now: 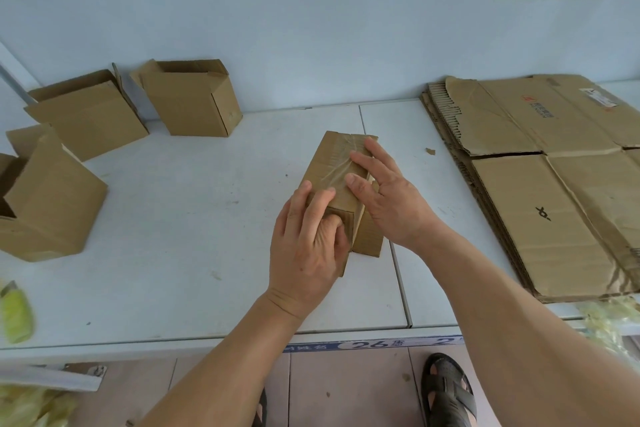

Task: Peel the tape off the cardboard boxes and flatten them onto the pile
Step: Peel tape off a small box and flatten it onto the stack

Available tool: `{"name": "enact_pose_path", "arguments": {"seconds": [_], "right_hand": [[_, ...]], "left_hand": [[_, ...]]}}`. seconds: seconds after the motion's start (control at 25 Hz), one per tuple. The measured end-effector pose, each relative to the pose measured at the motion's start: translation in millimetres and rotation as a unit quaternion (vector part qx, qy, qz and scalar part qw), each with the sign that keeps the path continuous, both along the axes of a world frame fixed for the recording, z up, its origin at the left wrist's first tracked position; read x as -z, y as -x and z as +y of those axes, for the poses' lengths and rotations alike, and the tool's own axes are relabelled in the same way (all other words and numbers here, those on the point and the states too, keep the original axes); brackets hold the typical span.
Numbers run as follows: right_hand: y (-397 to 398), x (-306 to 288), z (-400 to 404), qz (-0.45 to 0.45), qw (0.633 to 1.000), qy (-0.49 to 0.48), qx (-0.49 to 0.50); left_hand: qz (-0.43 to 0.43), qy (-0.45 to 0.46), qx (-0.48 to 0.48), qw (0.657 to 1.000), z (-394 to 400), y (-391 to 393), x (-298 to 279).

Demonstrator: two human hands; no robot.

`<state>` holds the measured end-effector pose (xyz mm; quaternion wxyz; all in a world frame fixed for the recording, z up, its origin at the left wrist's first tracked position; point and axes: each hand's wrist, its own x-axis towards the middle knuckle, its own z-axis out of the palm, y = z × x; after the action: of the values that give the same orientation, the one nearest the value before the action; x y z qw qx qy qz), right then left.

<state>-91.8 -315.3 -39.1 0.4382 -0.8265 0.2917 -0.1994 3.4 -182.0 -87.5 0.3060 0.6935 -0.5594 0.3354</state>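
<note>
Left hand (306, 246) grips the taped box's (334, 163) near edge; right hand (384, 191) presses flat on its tape (341, 170), bare table (207, 204) either side.

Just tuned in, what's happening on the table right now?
A person is working on a taped cardboard box in the middle of the white table. The left hand grips its near end, while the right hand lies with straight fingers on the clear tape along the top. Three open boxes wait at the left, and the flattened pile lies on the right.
</note>
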Motion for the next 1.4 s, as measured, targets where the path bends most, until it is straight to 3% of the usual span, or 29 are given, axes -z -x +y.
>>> {"name": "enact_pose_path", "arguments": {"seconds": [0.4, 0.56, 0.8, 1.0, 1.2, 1.4], "right_hand": [[4, 2, -8, 0.005, 1.000, 0.013, -0.013], [7, -3, -4, -0.023, 0.989, 0.144, -0.030], [21, -7, 14, -0.017, 0.966, 0.242, -0.094], [23, -7, 20, 0.000, 0.953, 0.268, -0.139], [20, 1, 28, -0.036, 0.926, 0.361, -0.105], [17, -3, 28, -0.064, 0.956, 0.273, -0.084]], "left_hand": [[0.039, 0.021, 0.038, 0.998, 2, -3, -7], [0.090, 0.004, 0.066, 0.994, 10, -17, -19], [0.170, -0.042, 0.103, 0.979, 17, -31, -40], [0.339, -0.050, 0.140, 0.929, 25, -31, -41], [0.352, -0.049, 0.149, 0.923, 25, -32, -42], [0.356, -0.030, 0.159, 0.920, 24, -30, -35]]}}
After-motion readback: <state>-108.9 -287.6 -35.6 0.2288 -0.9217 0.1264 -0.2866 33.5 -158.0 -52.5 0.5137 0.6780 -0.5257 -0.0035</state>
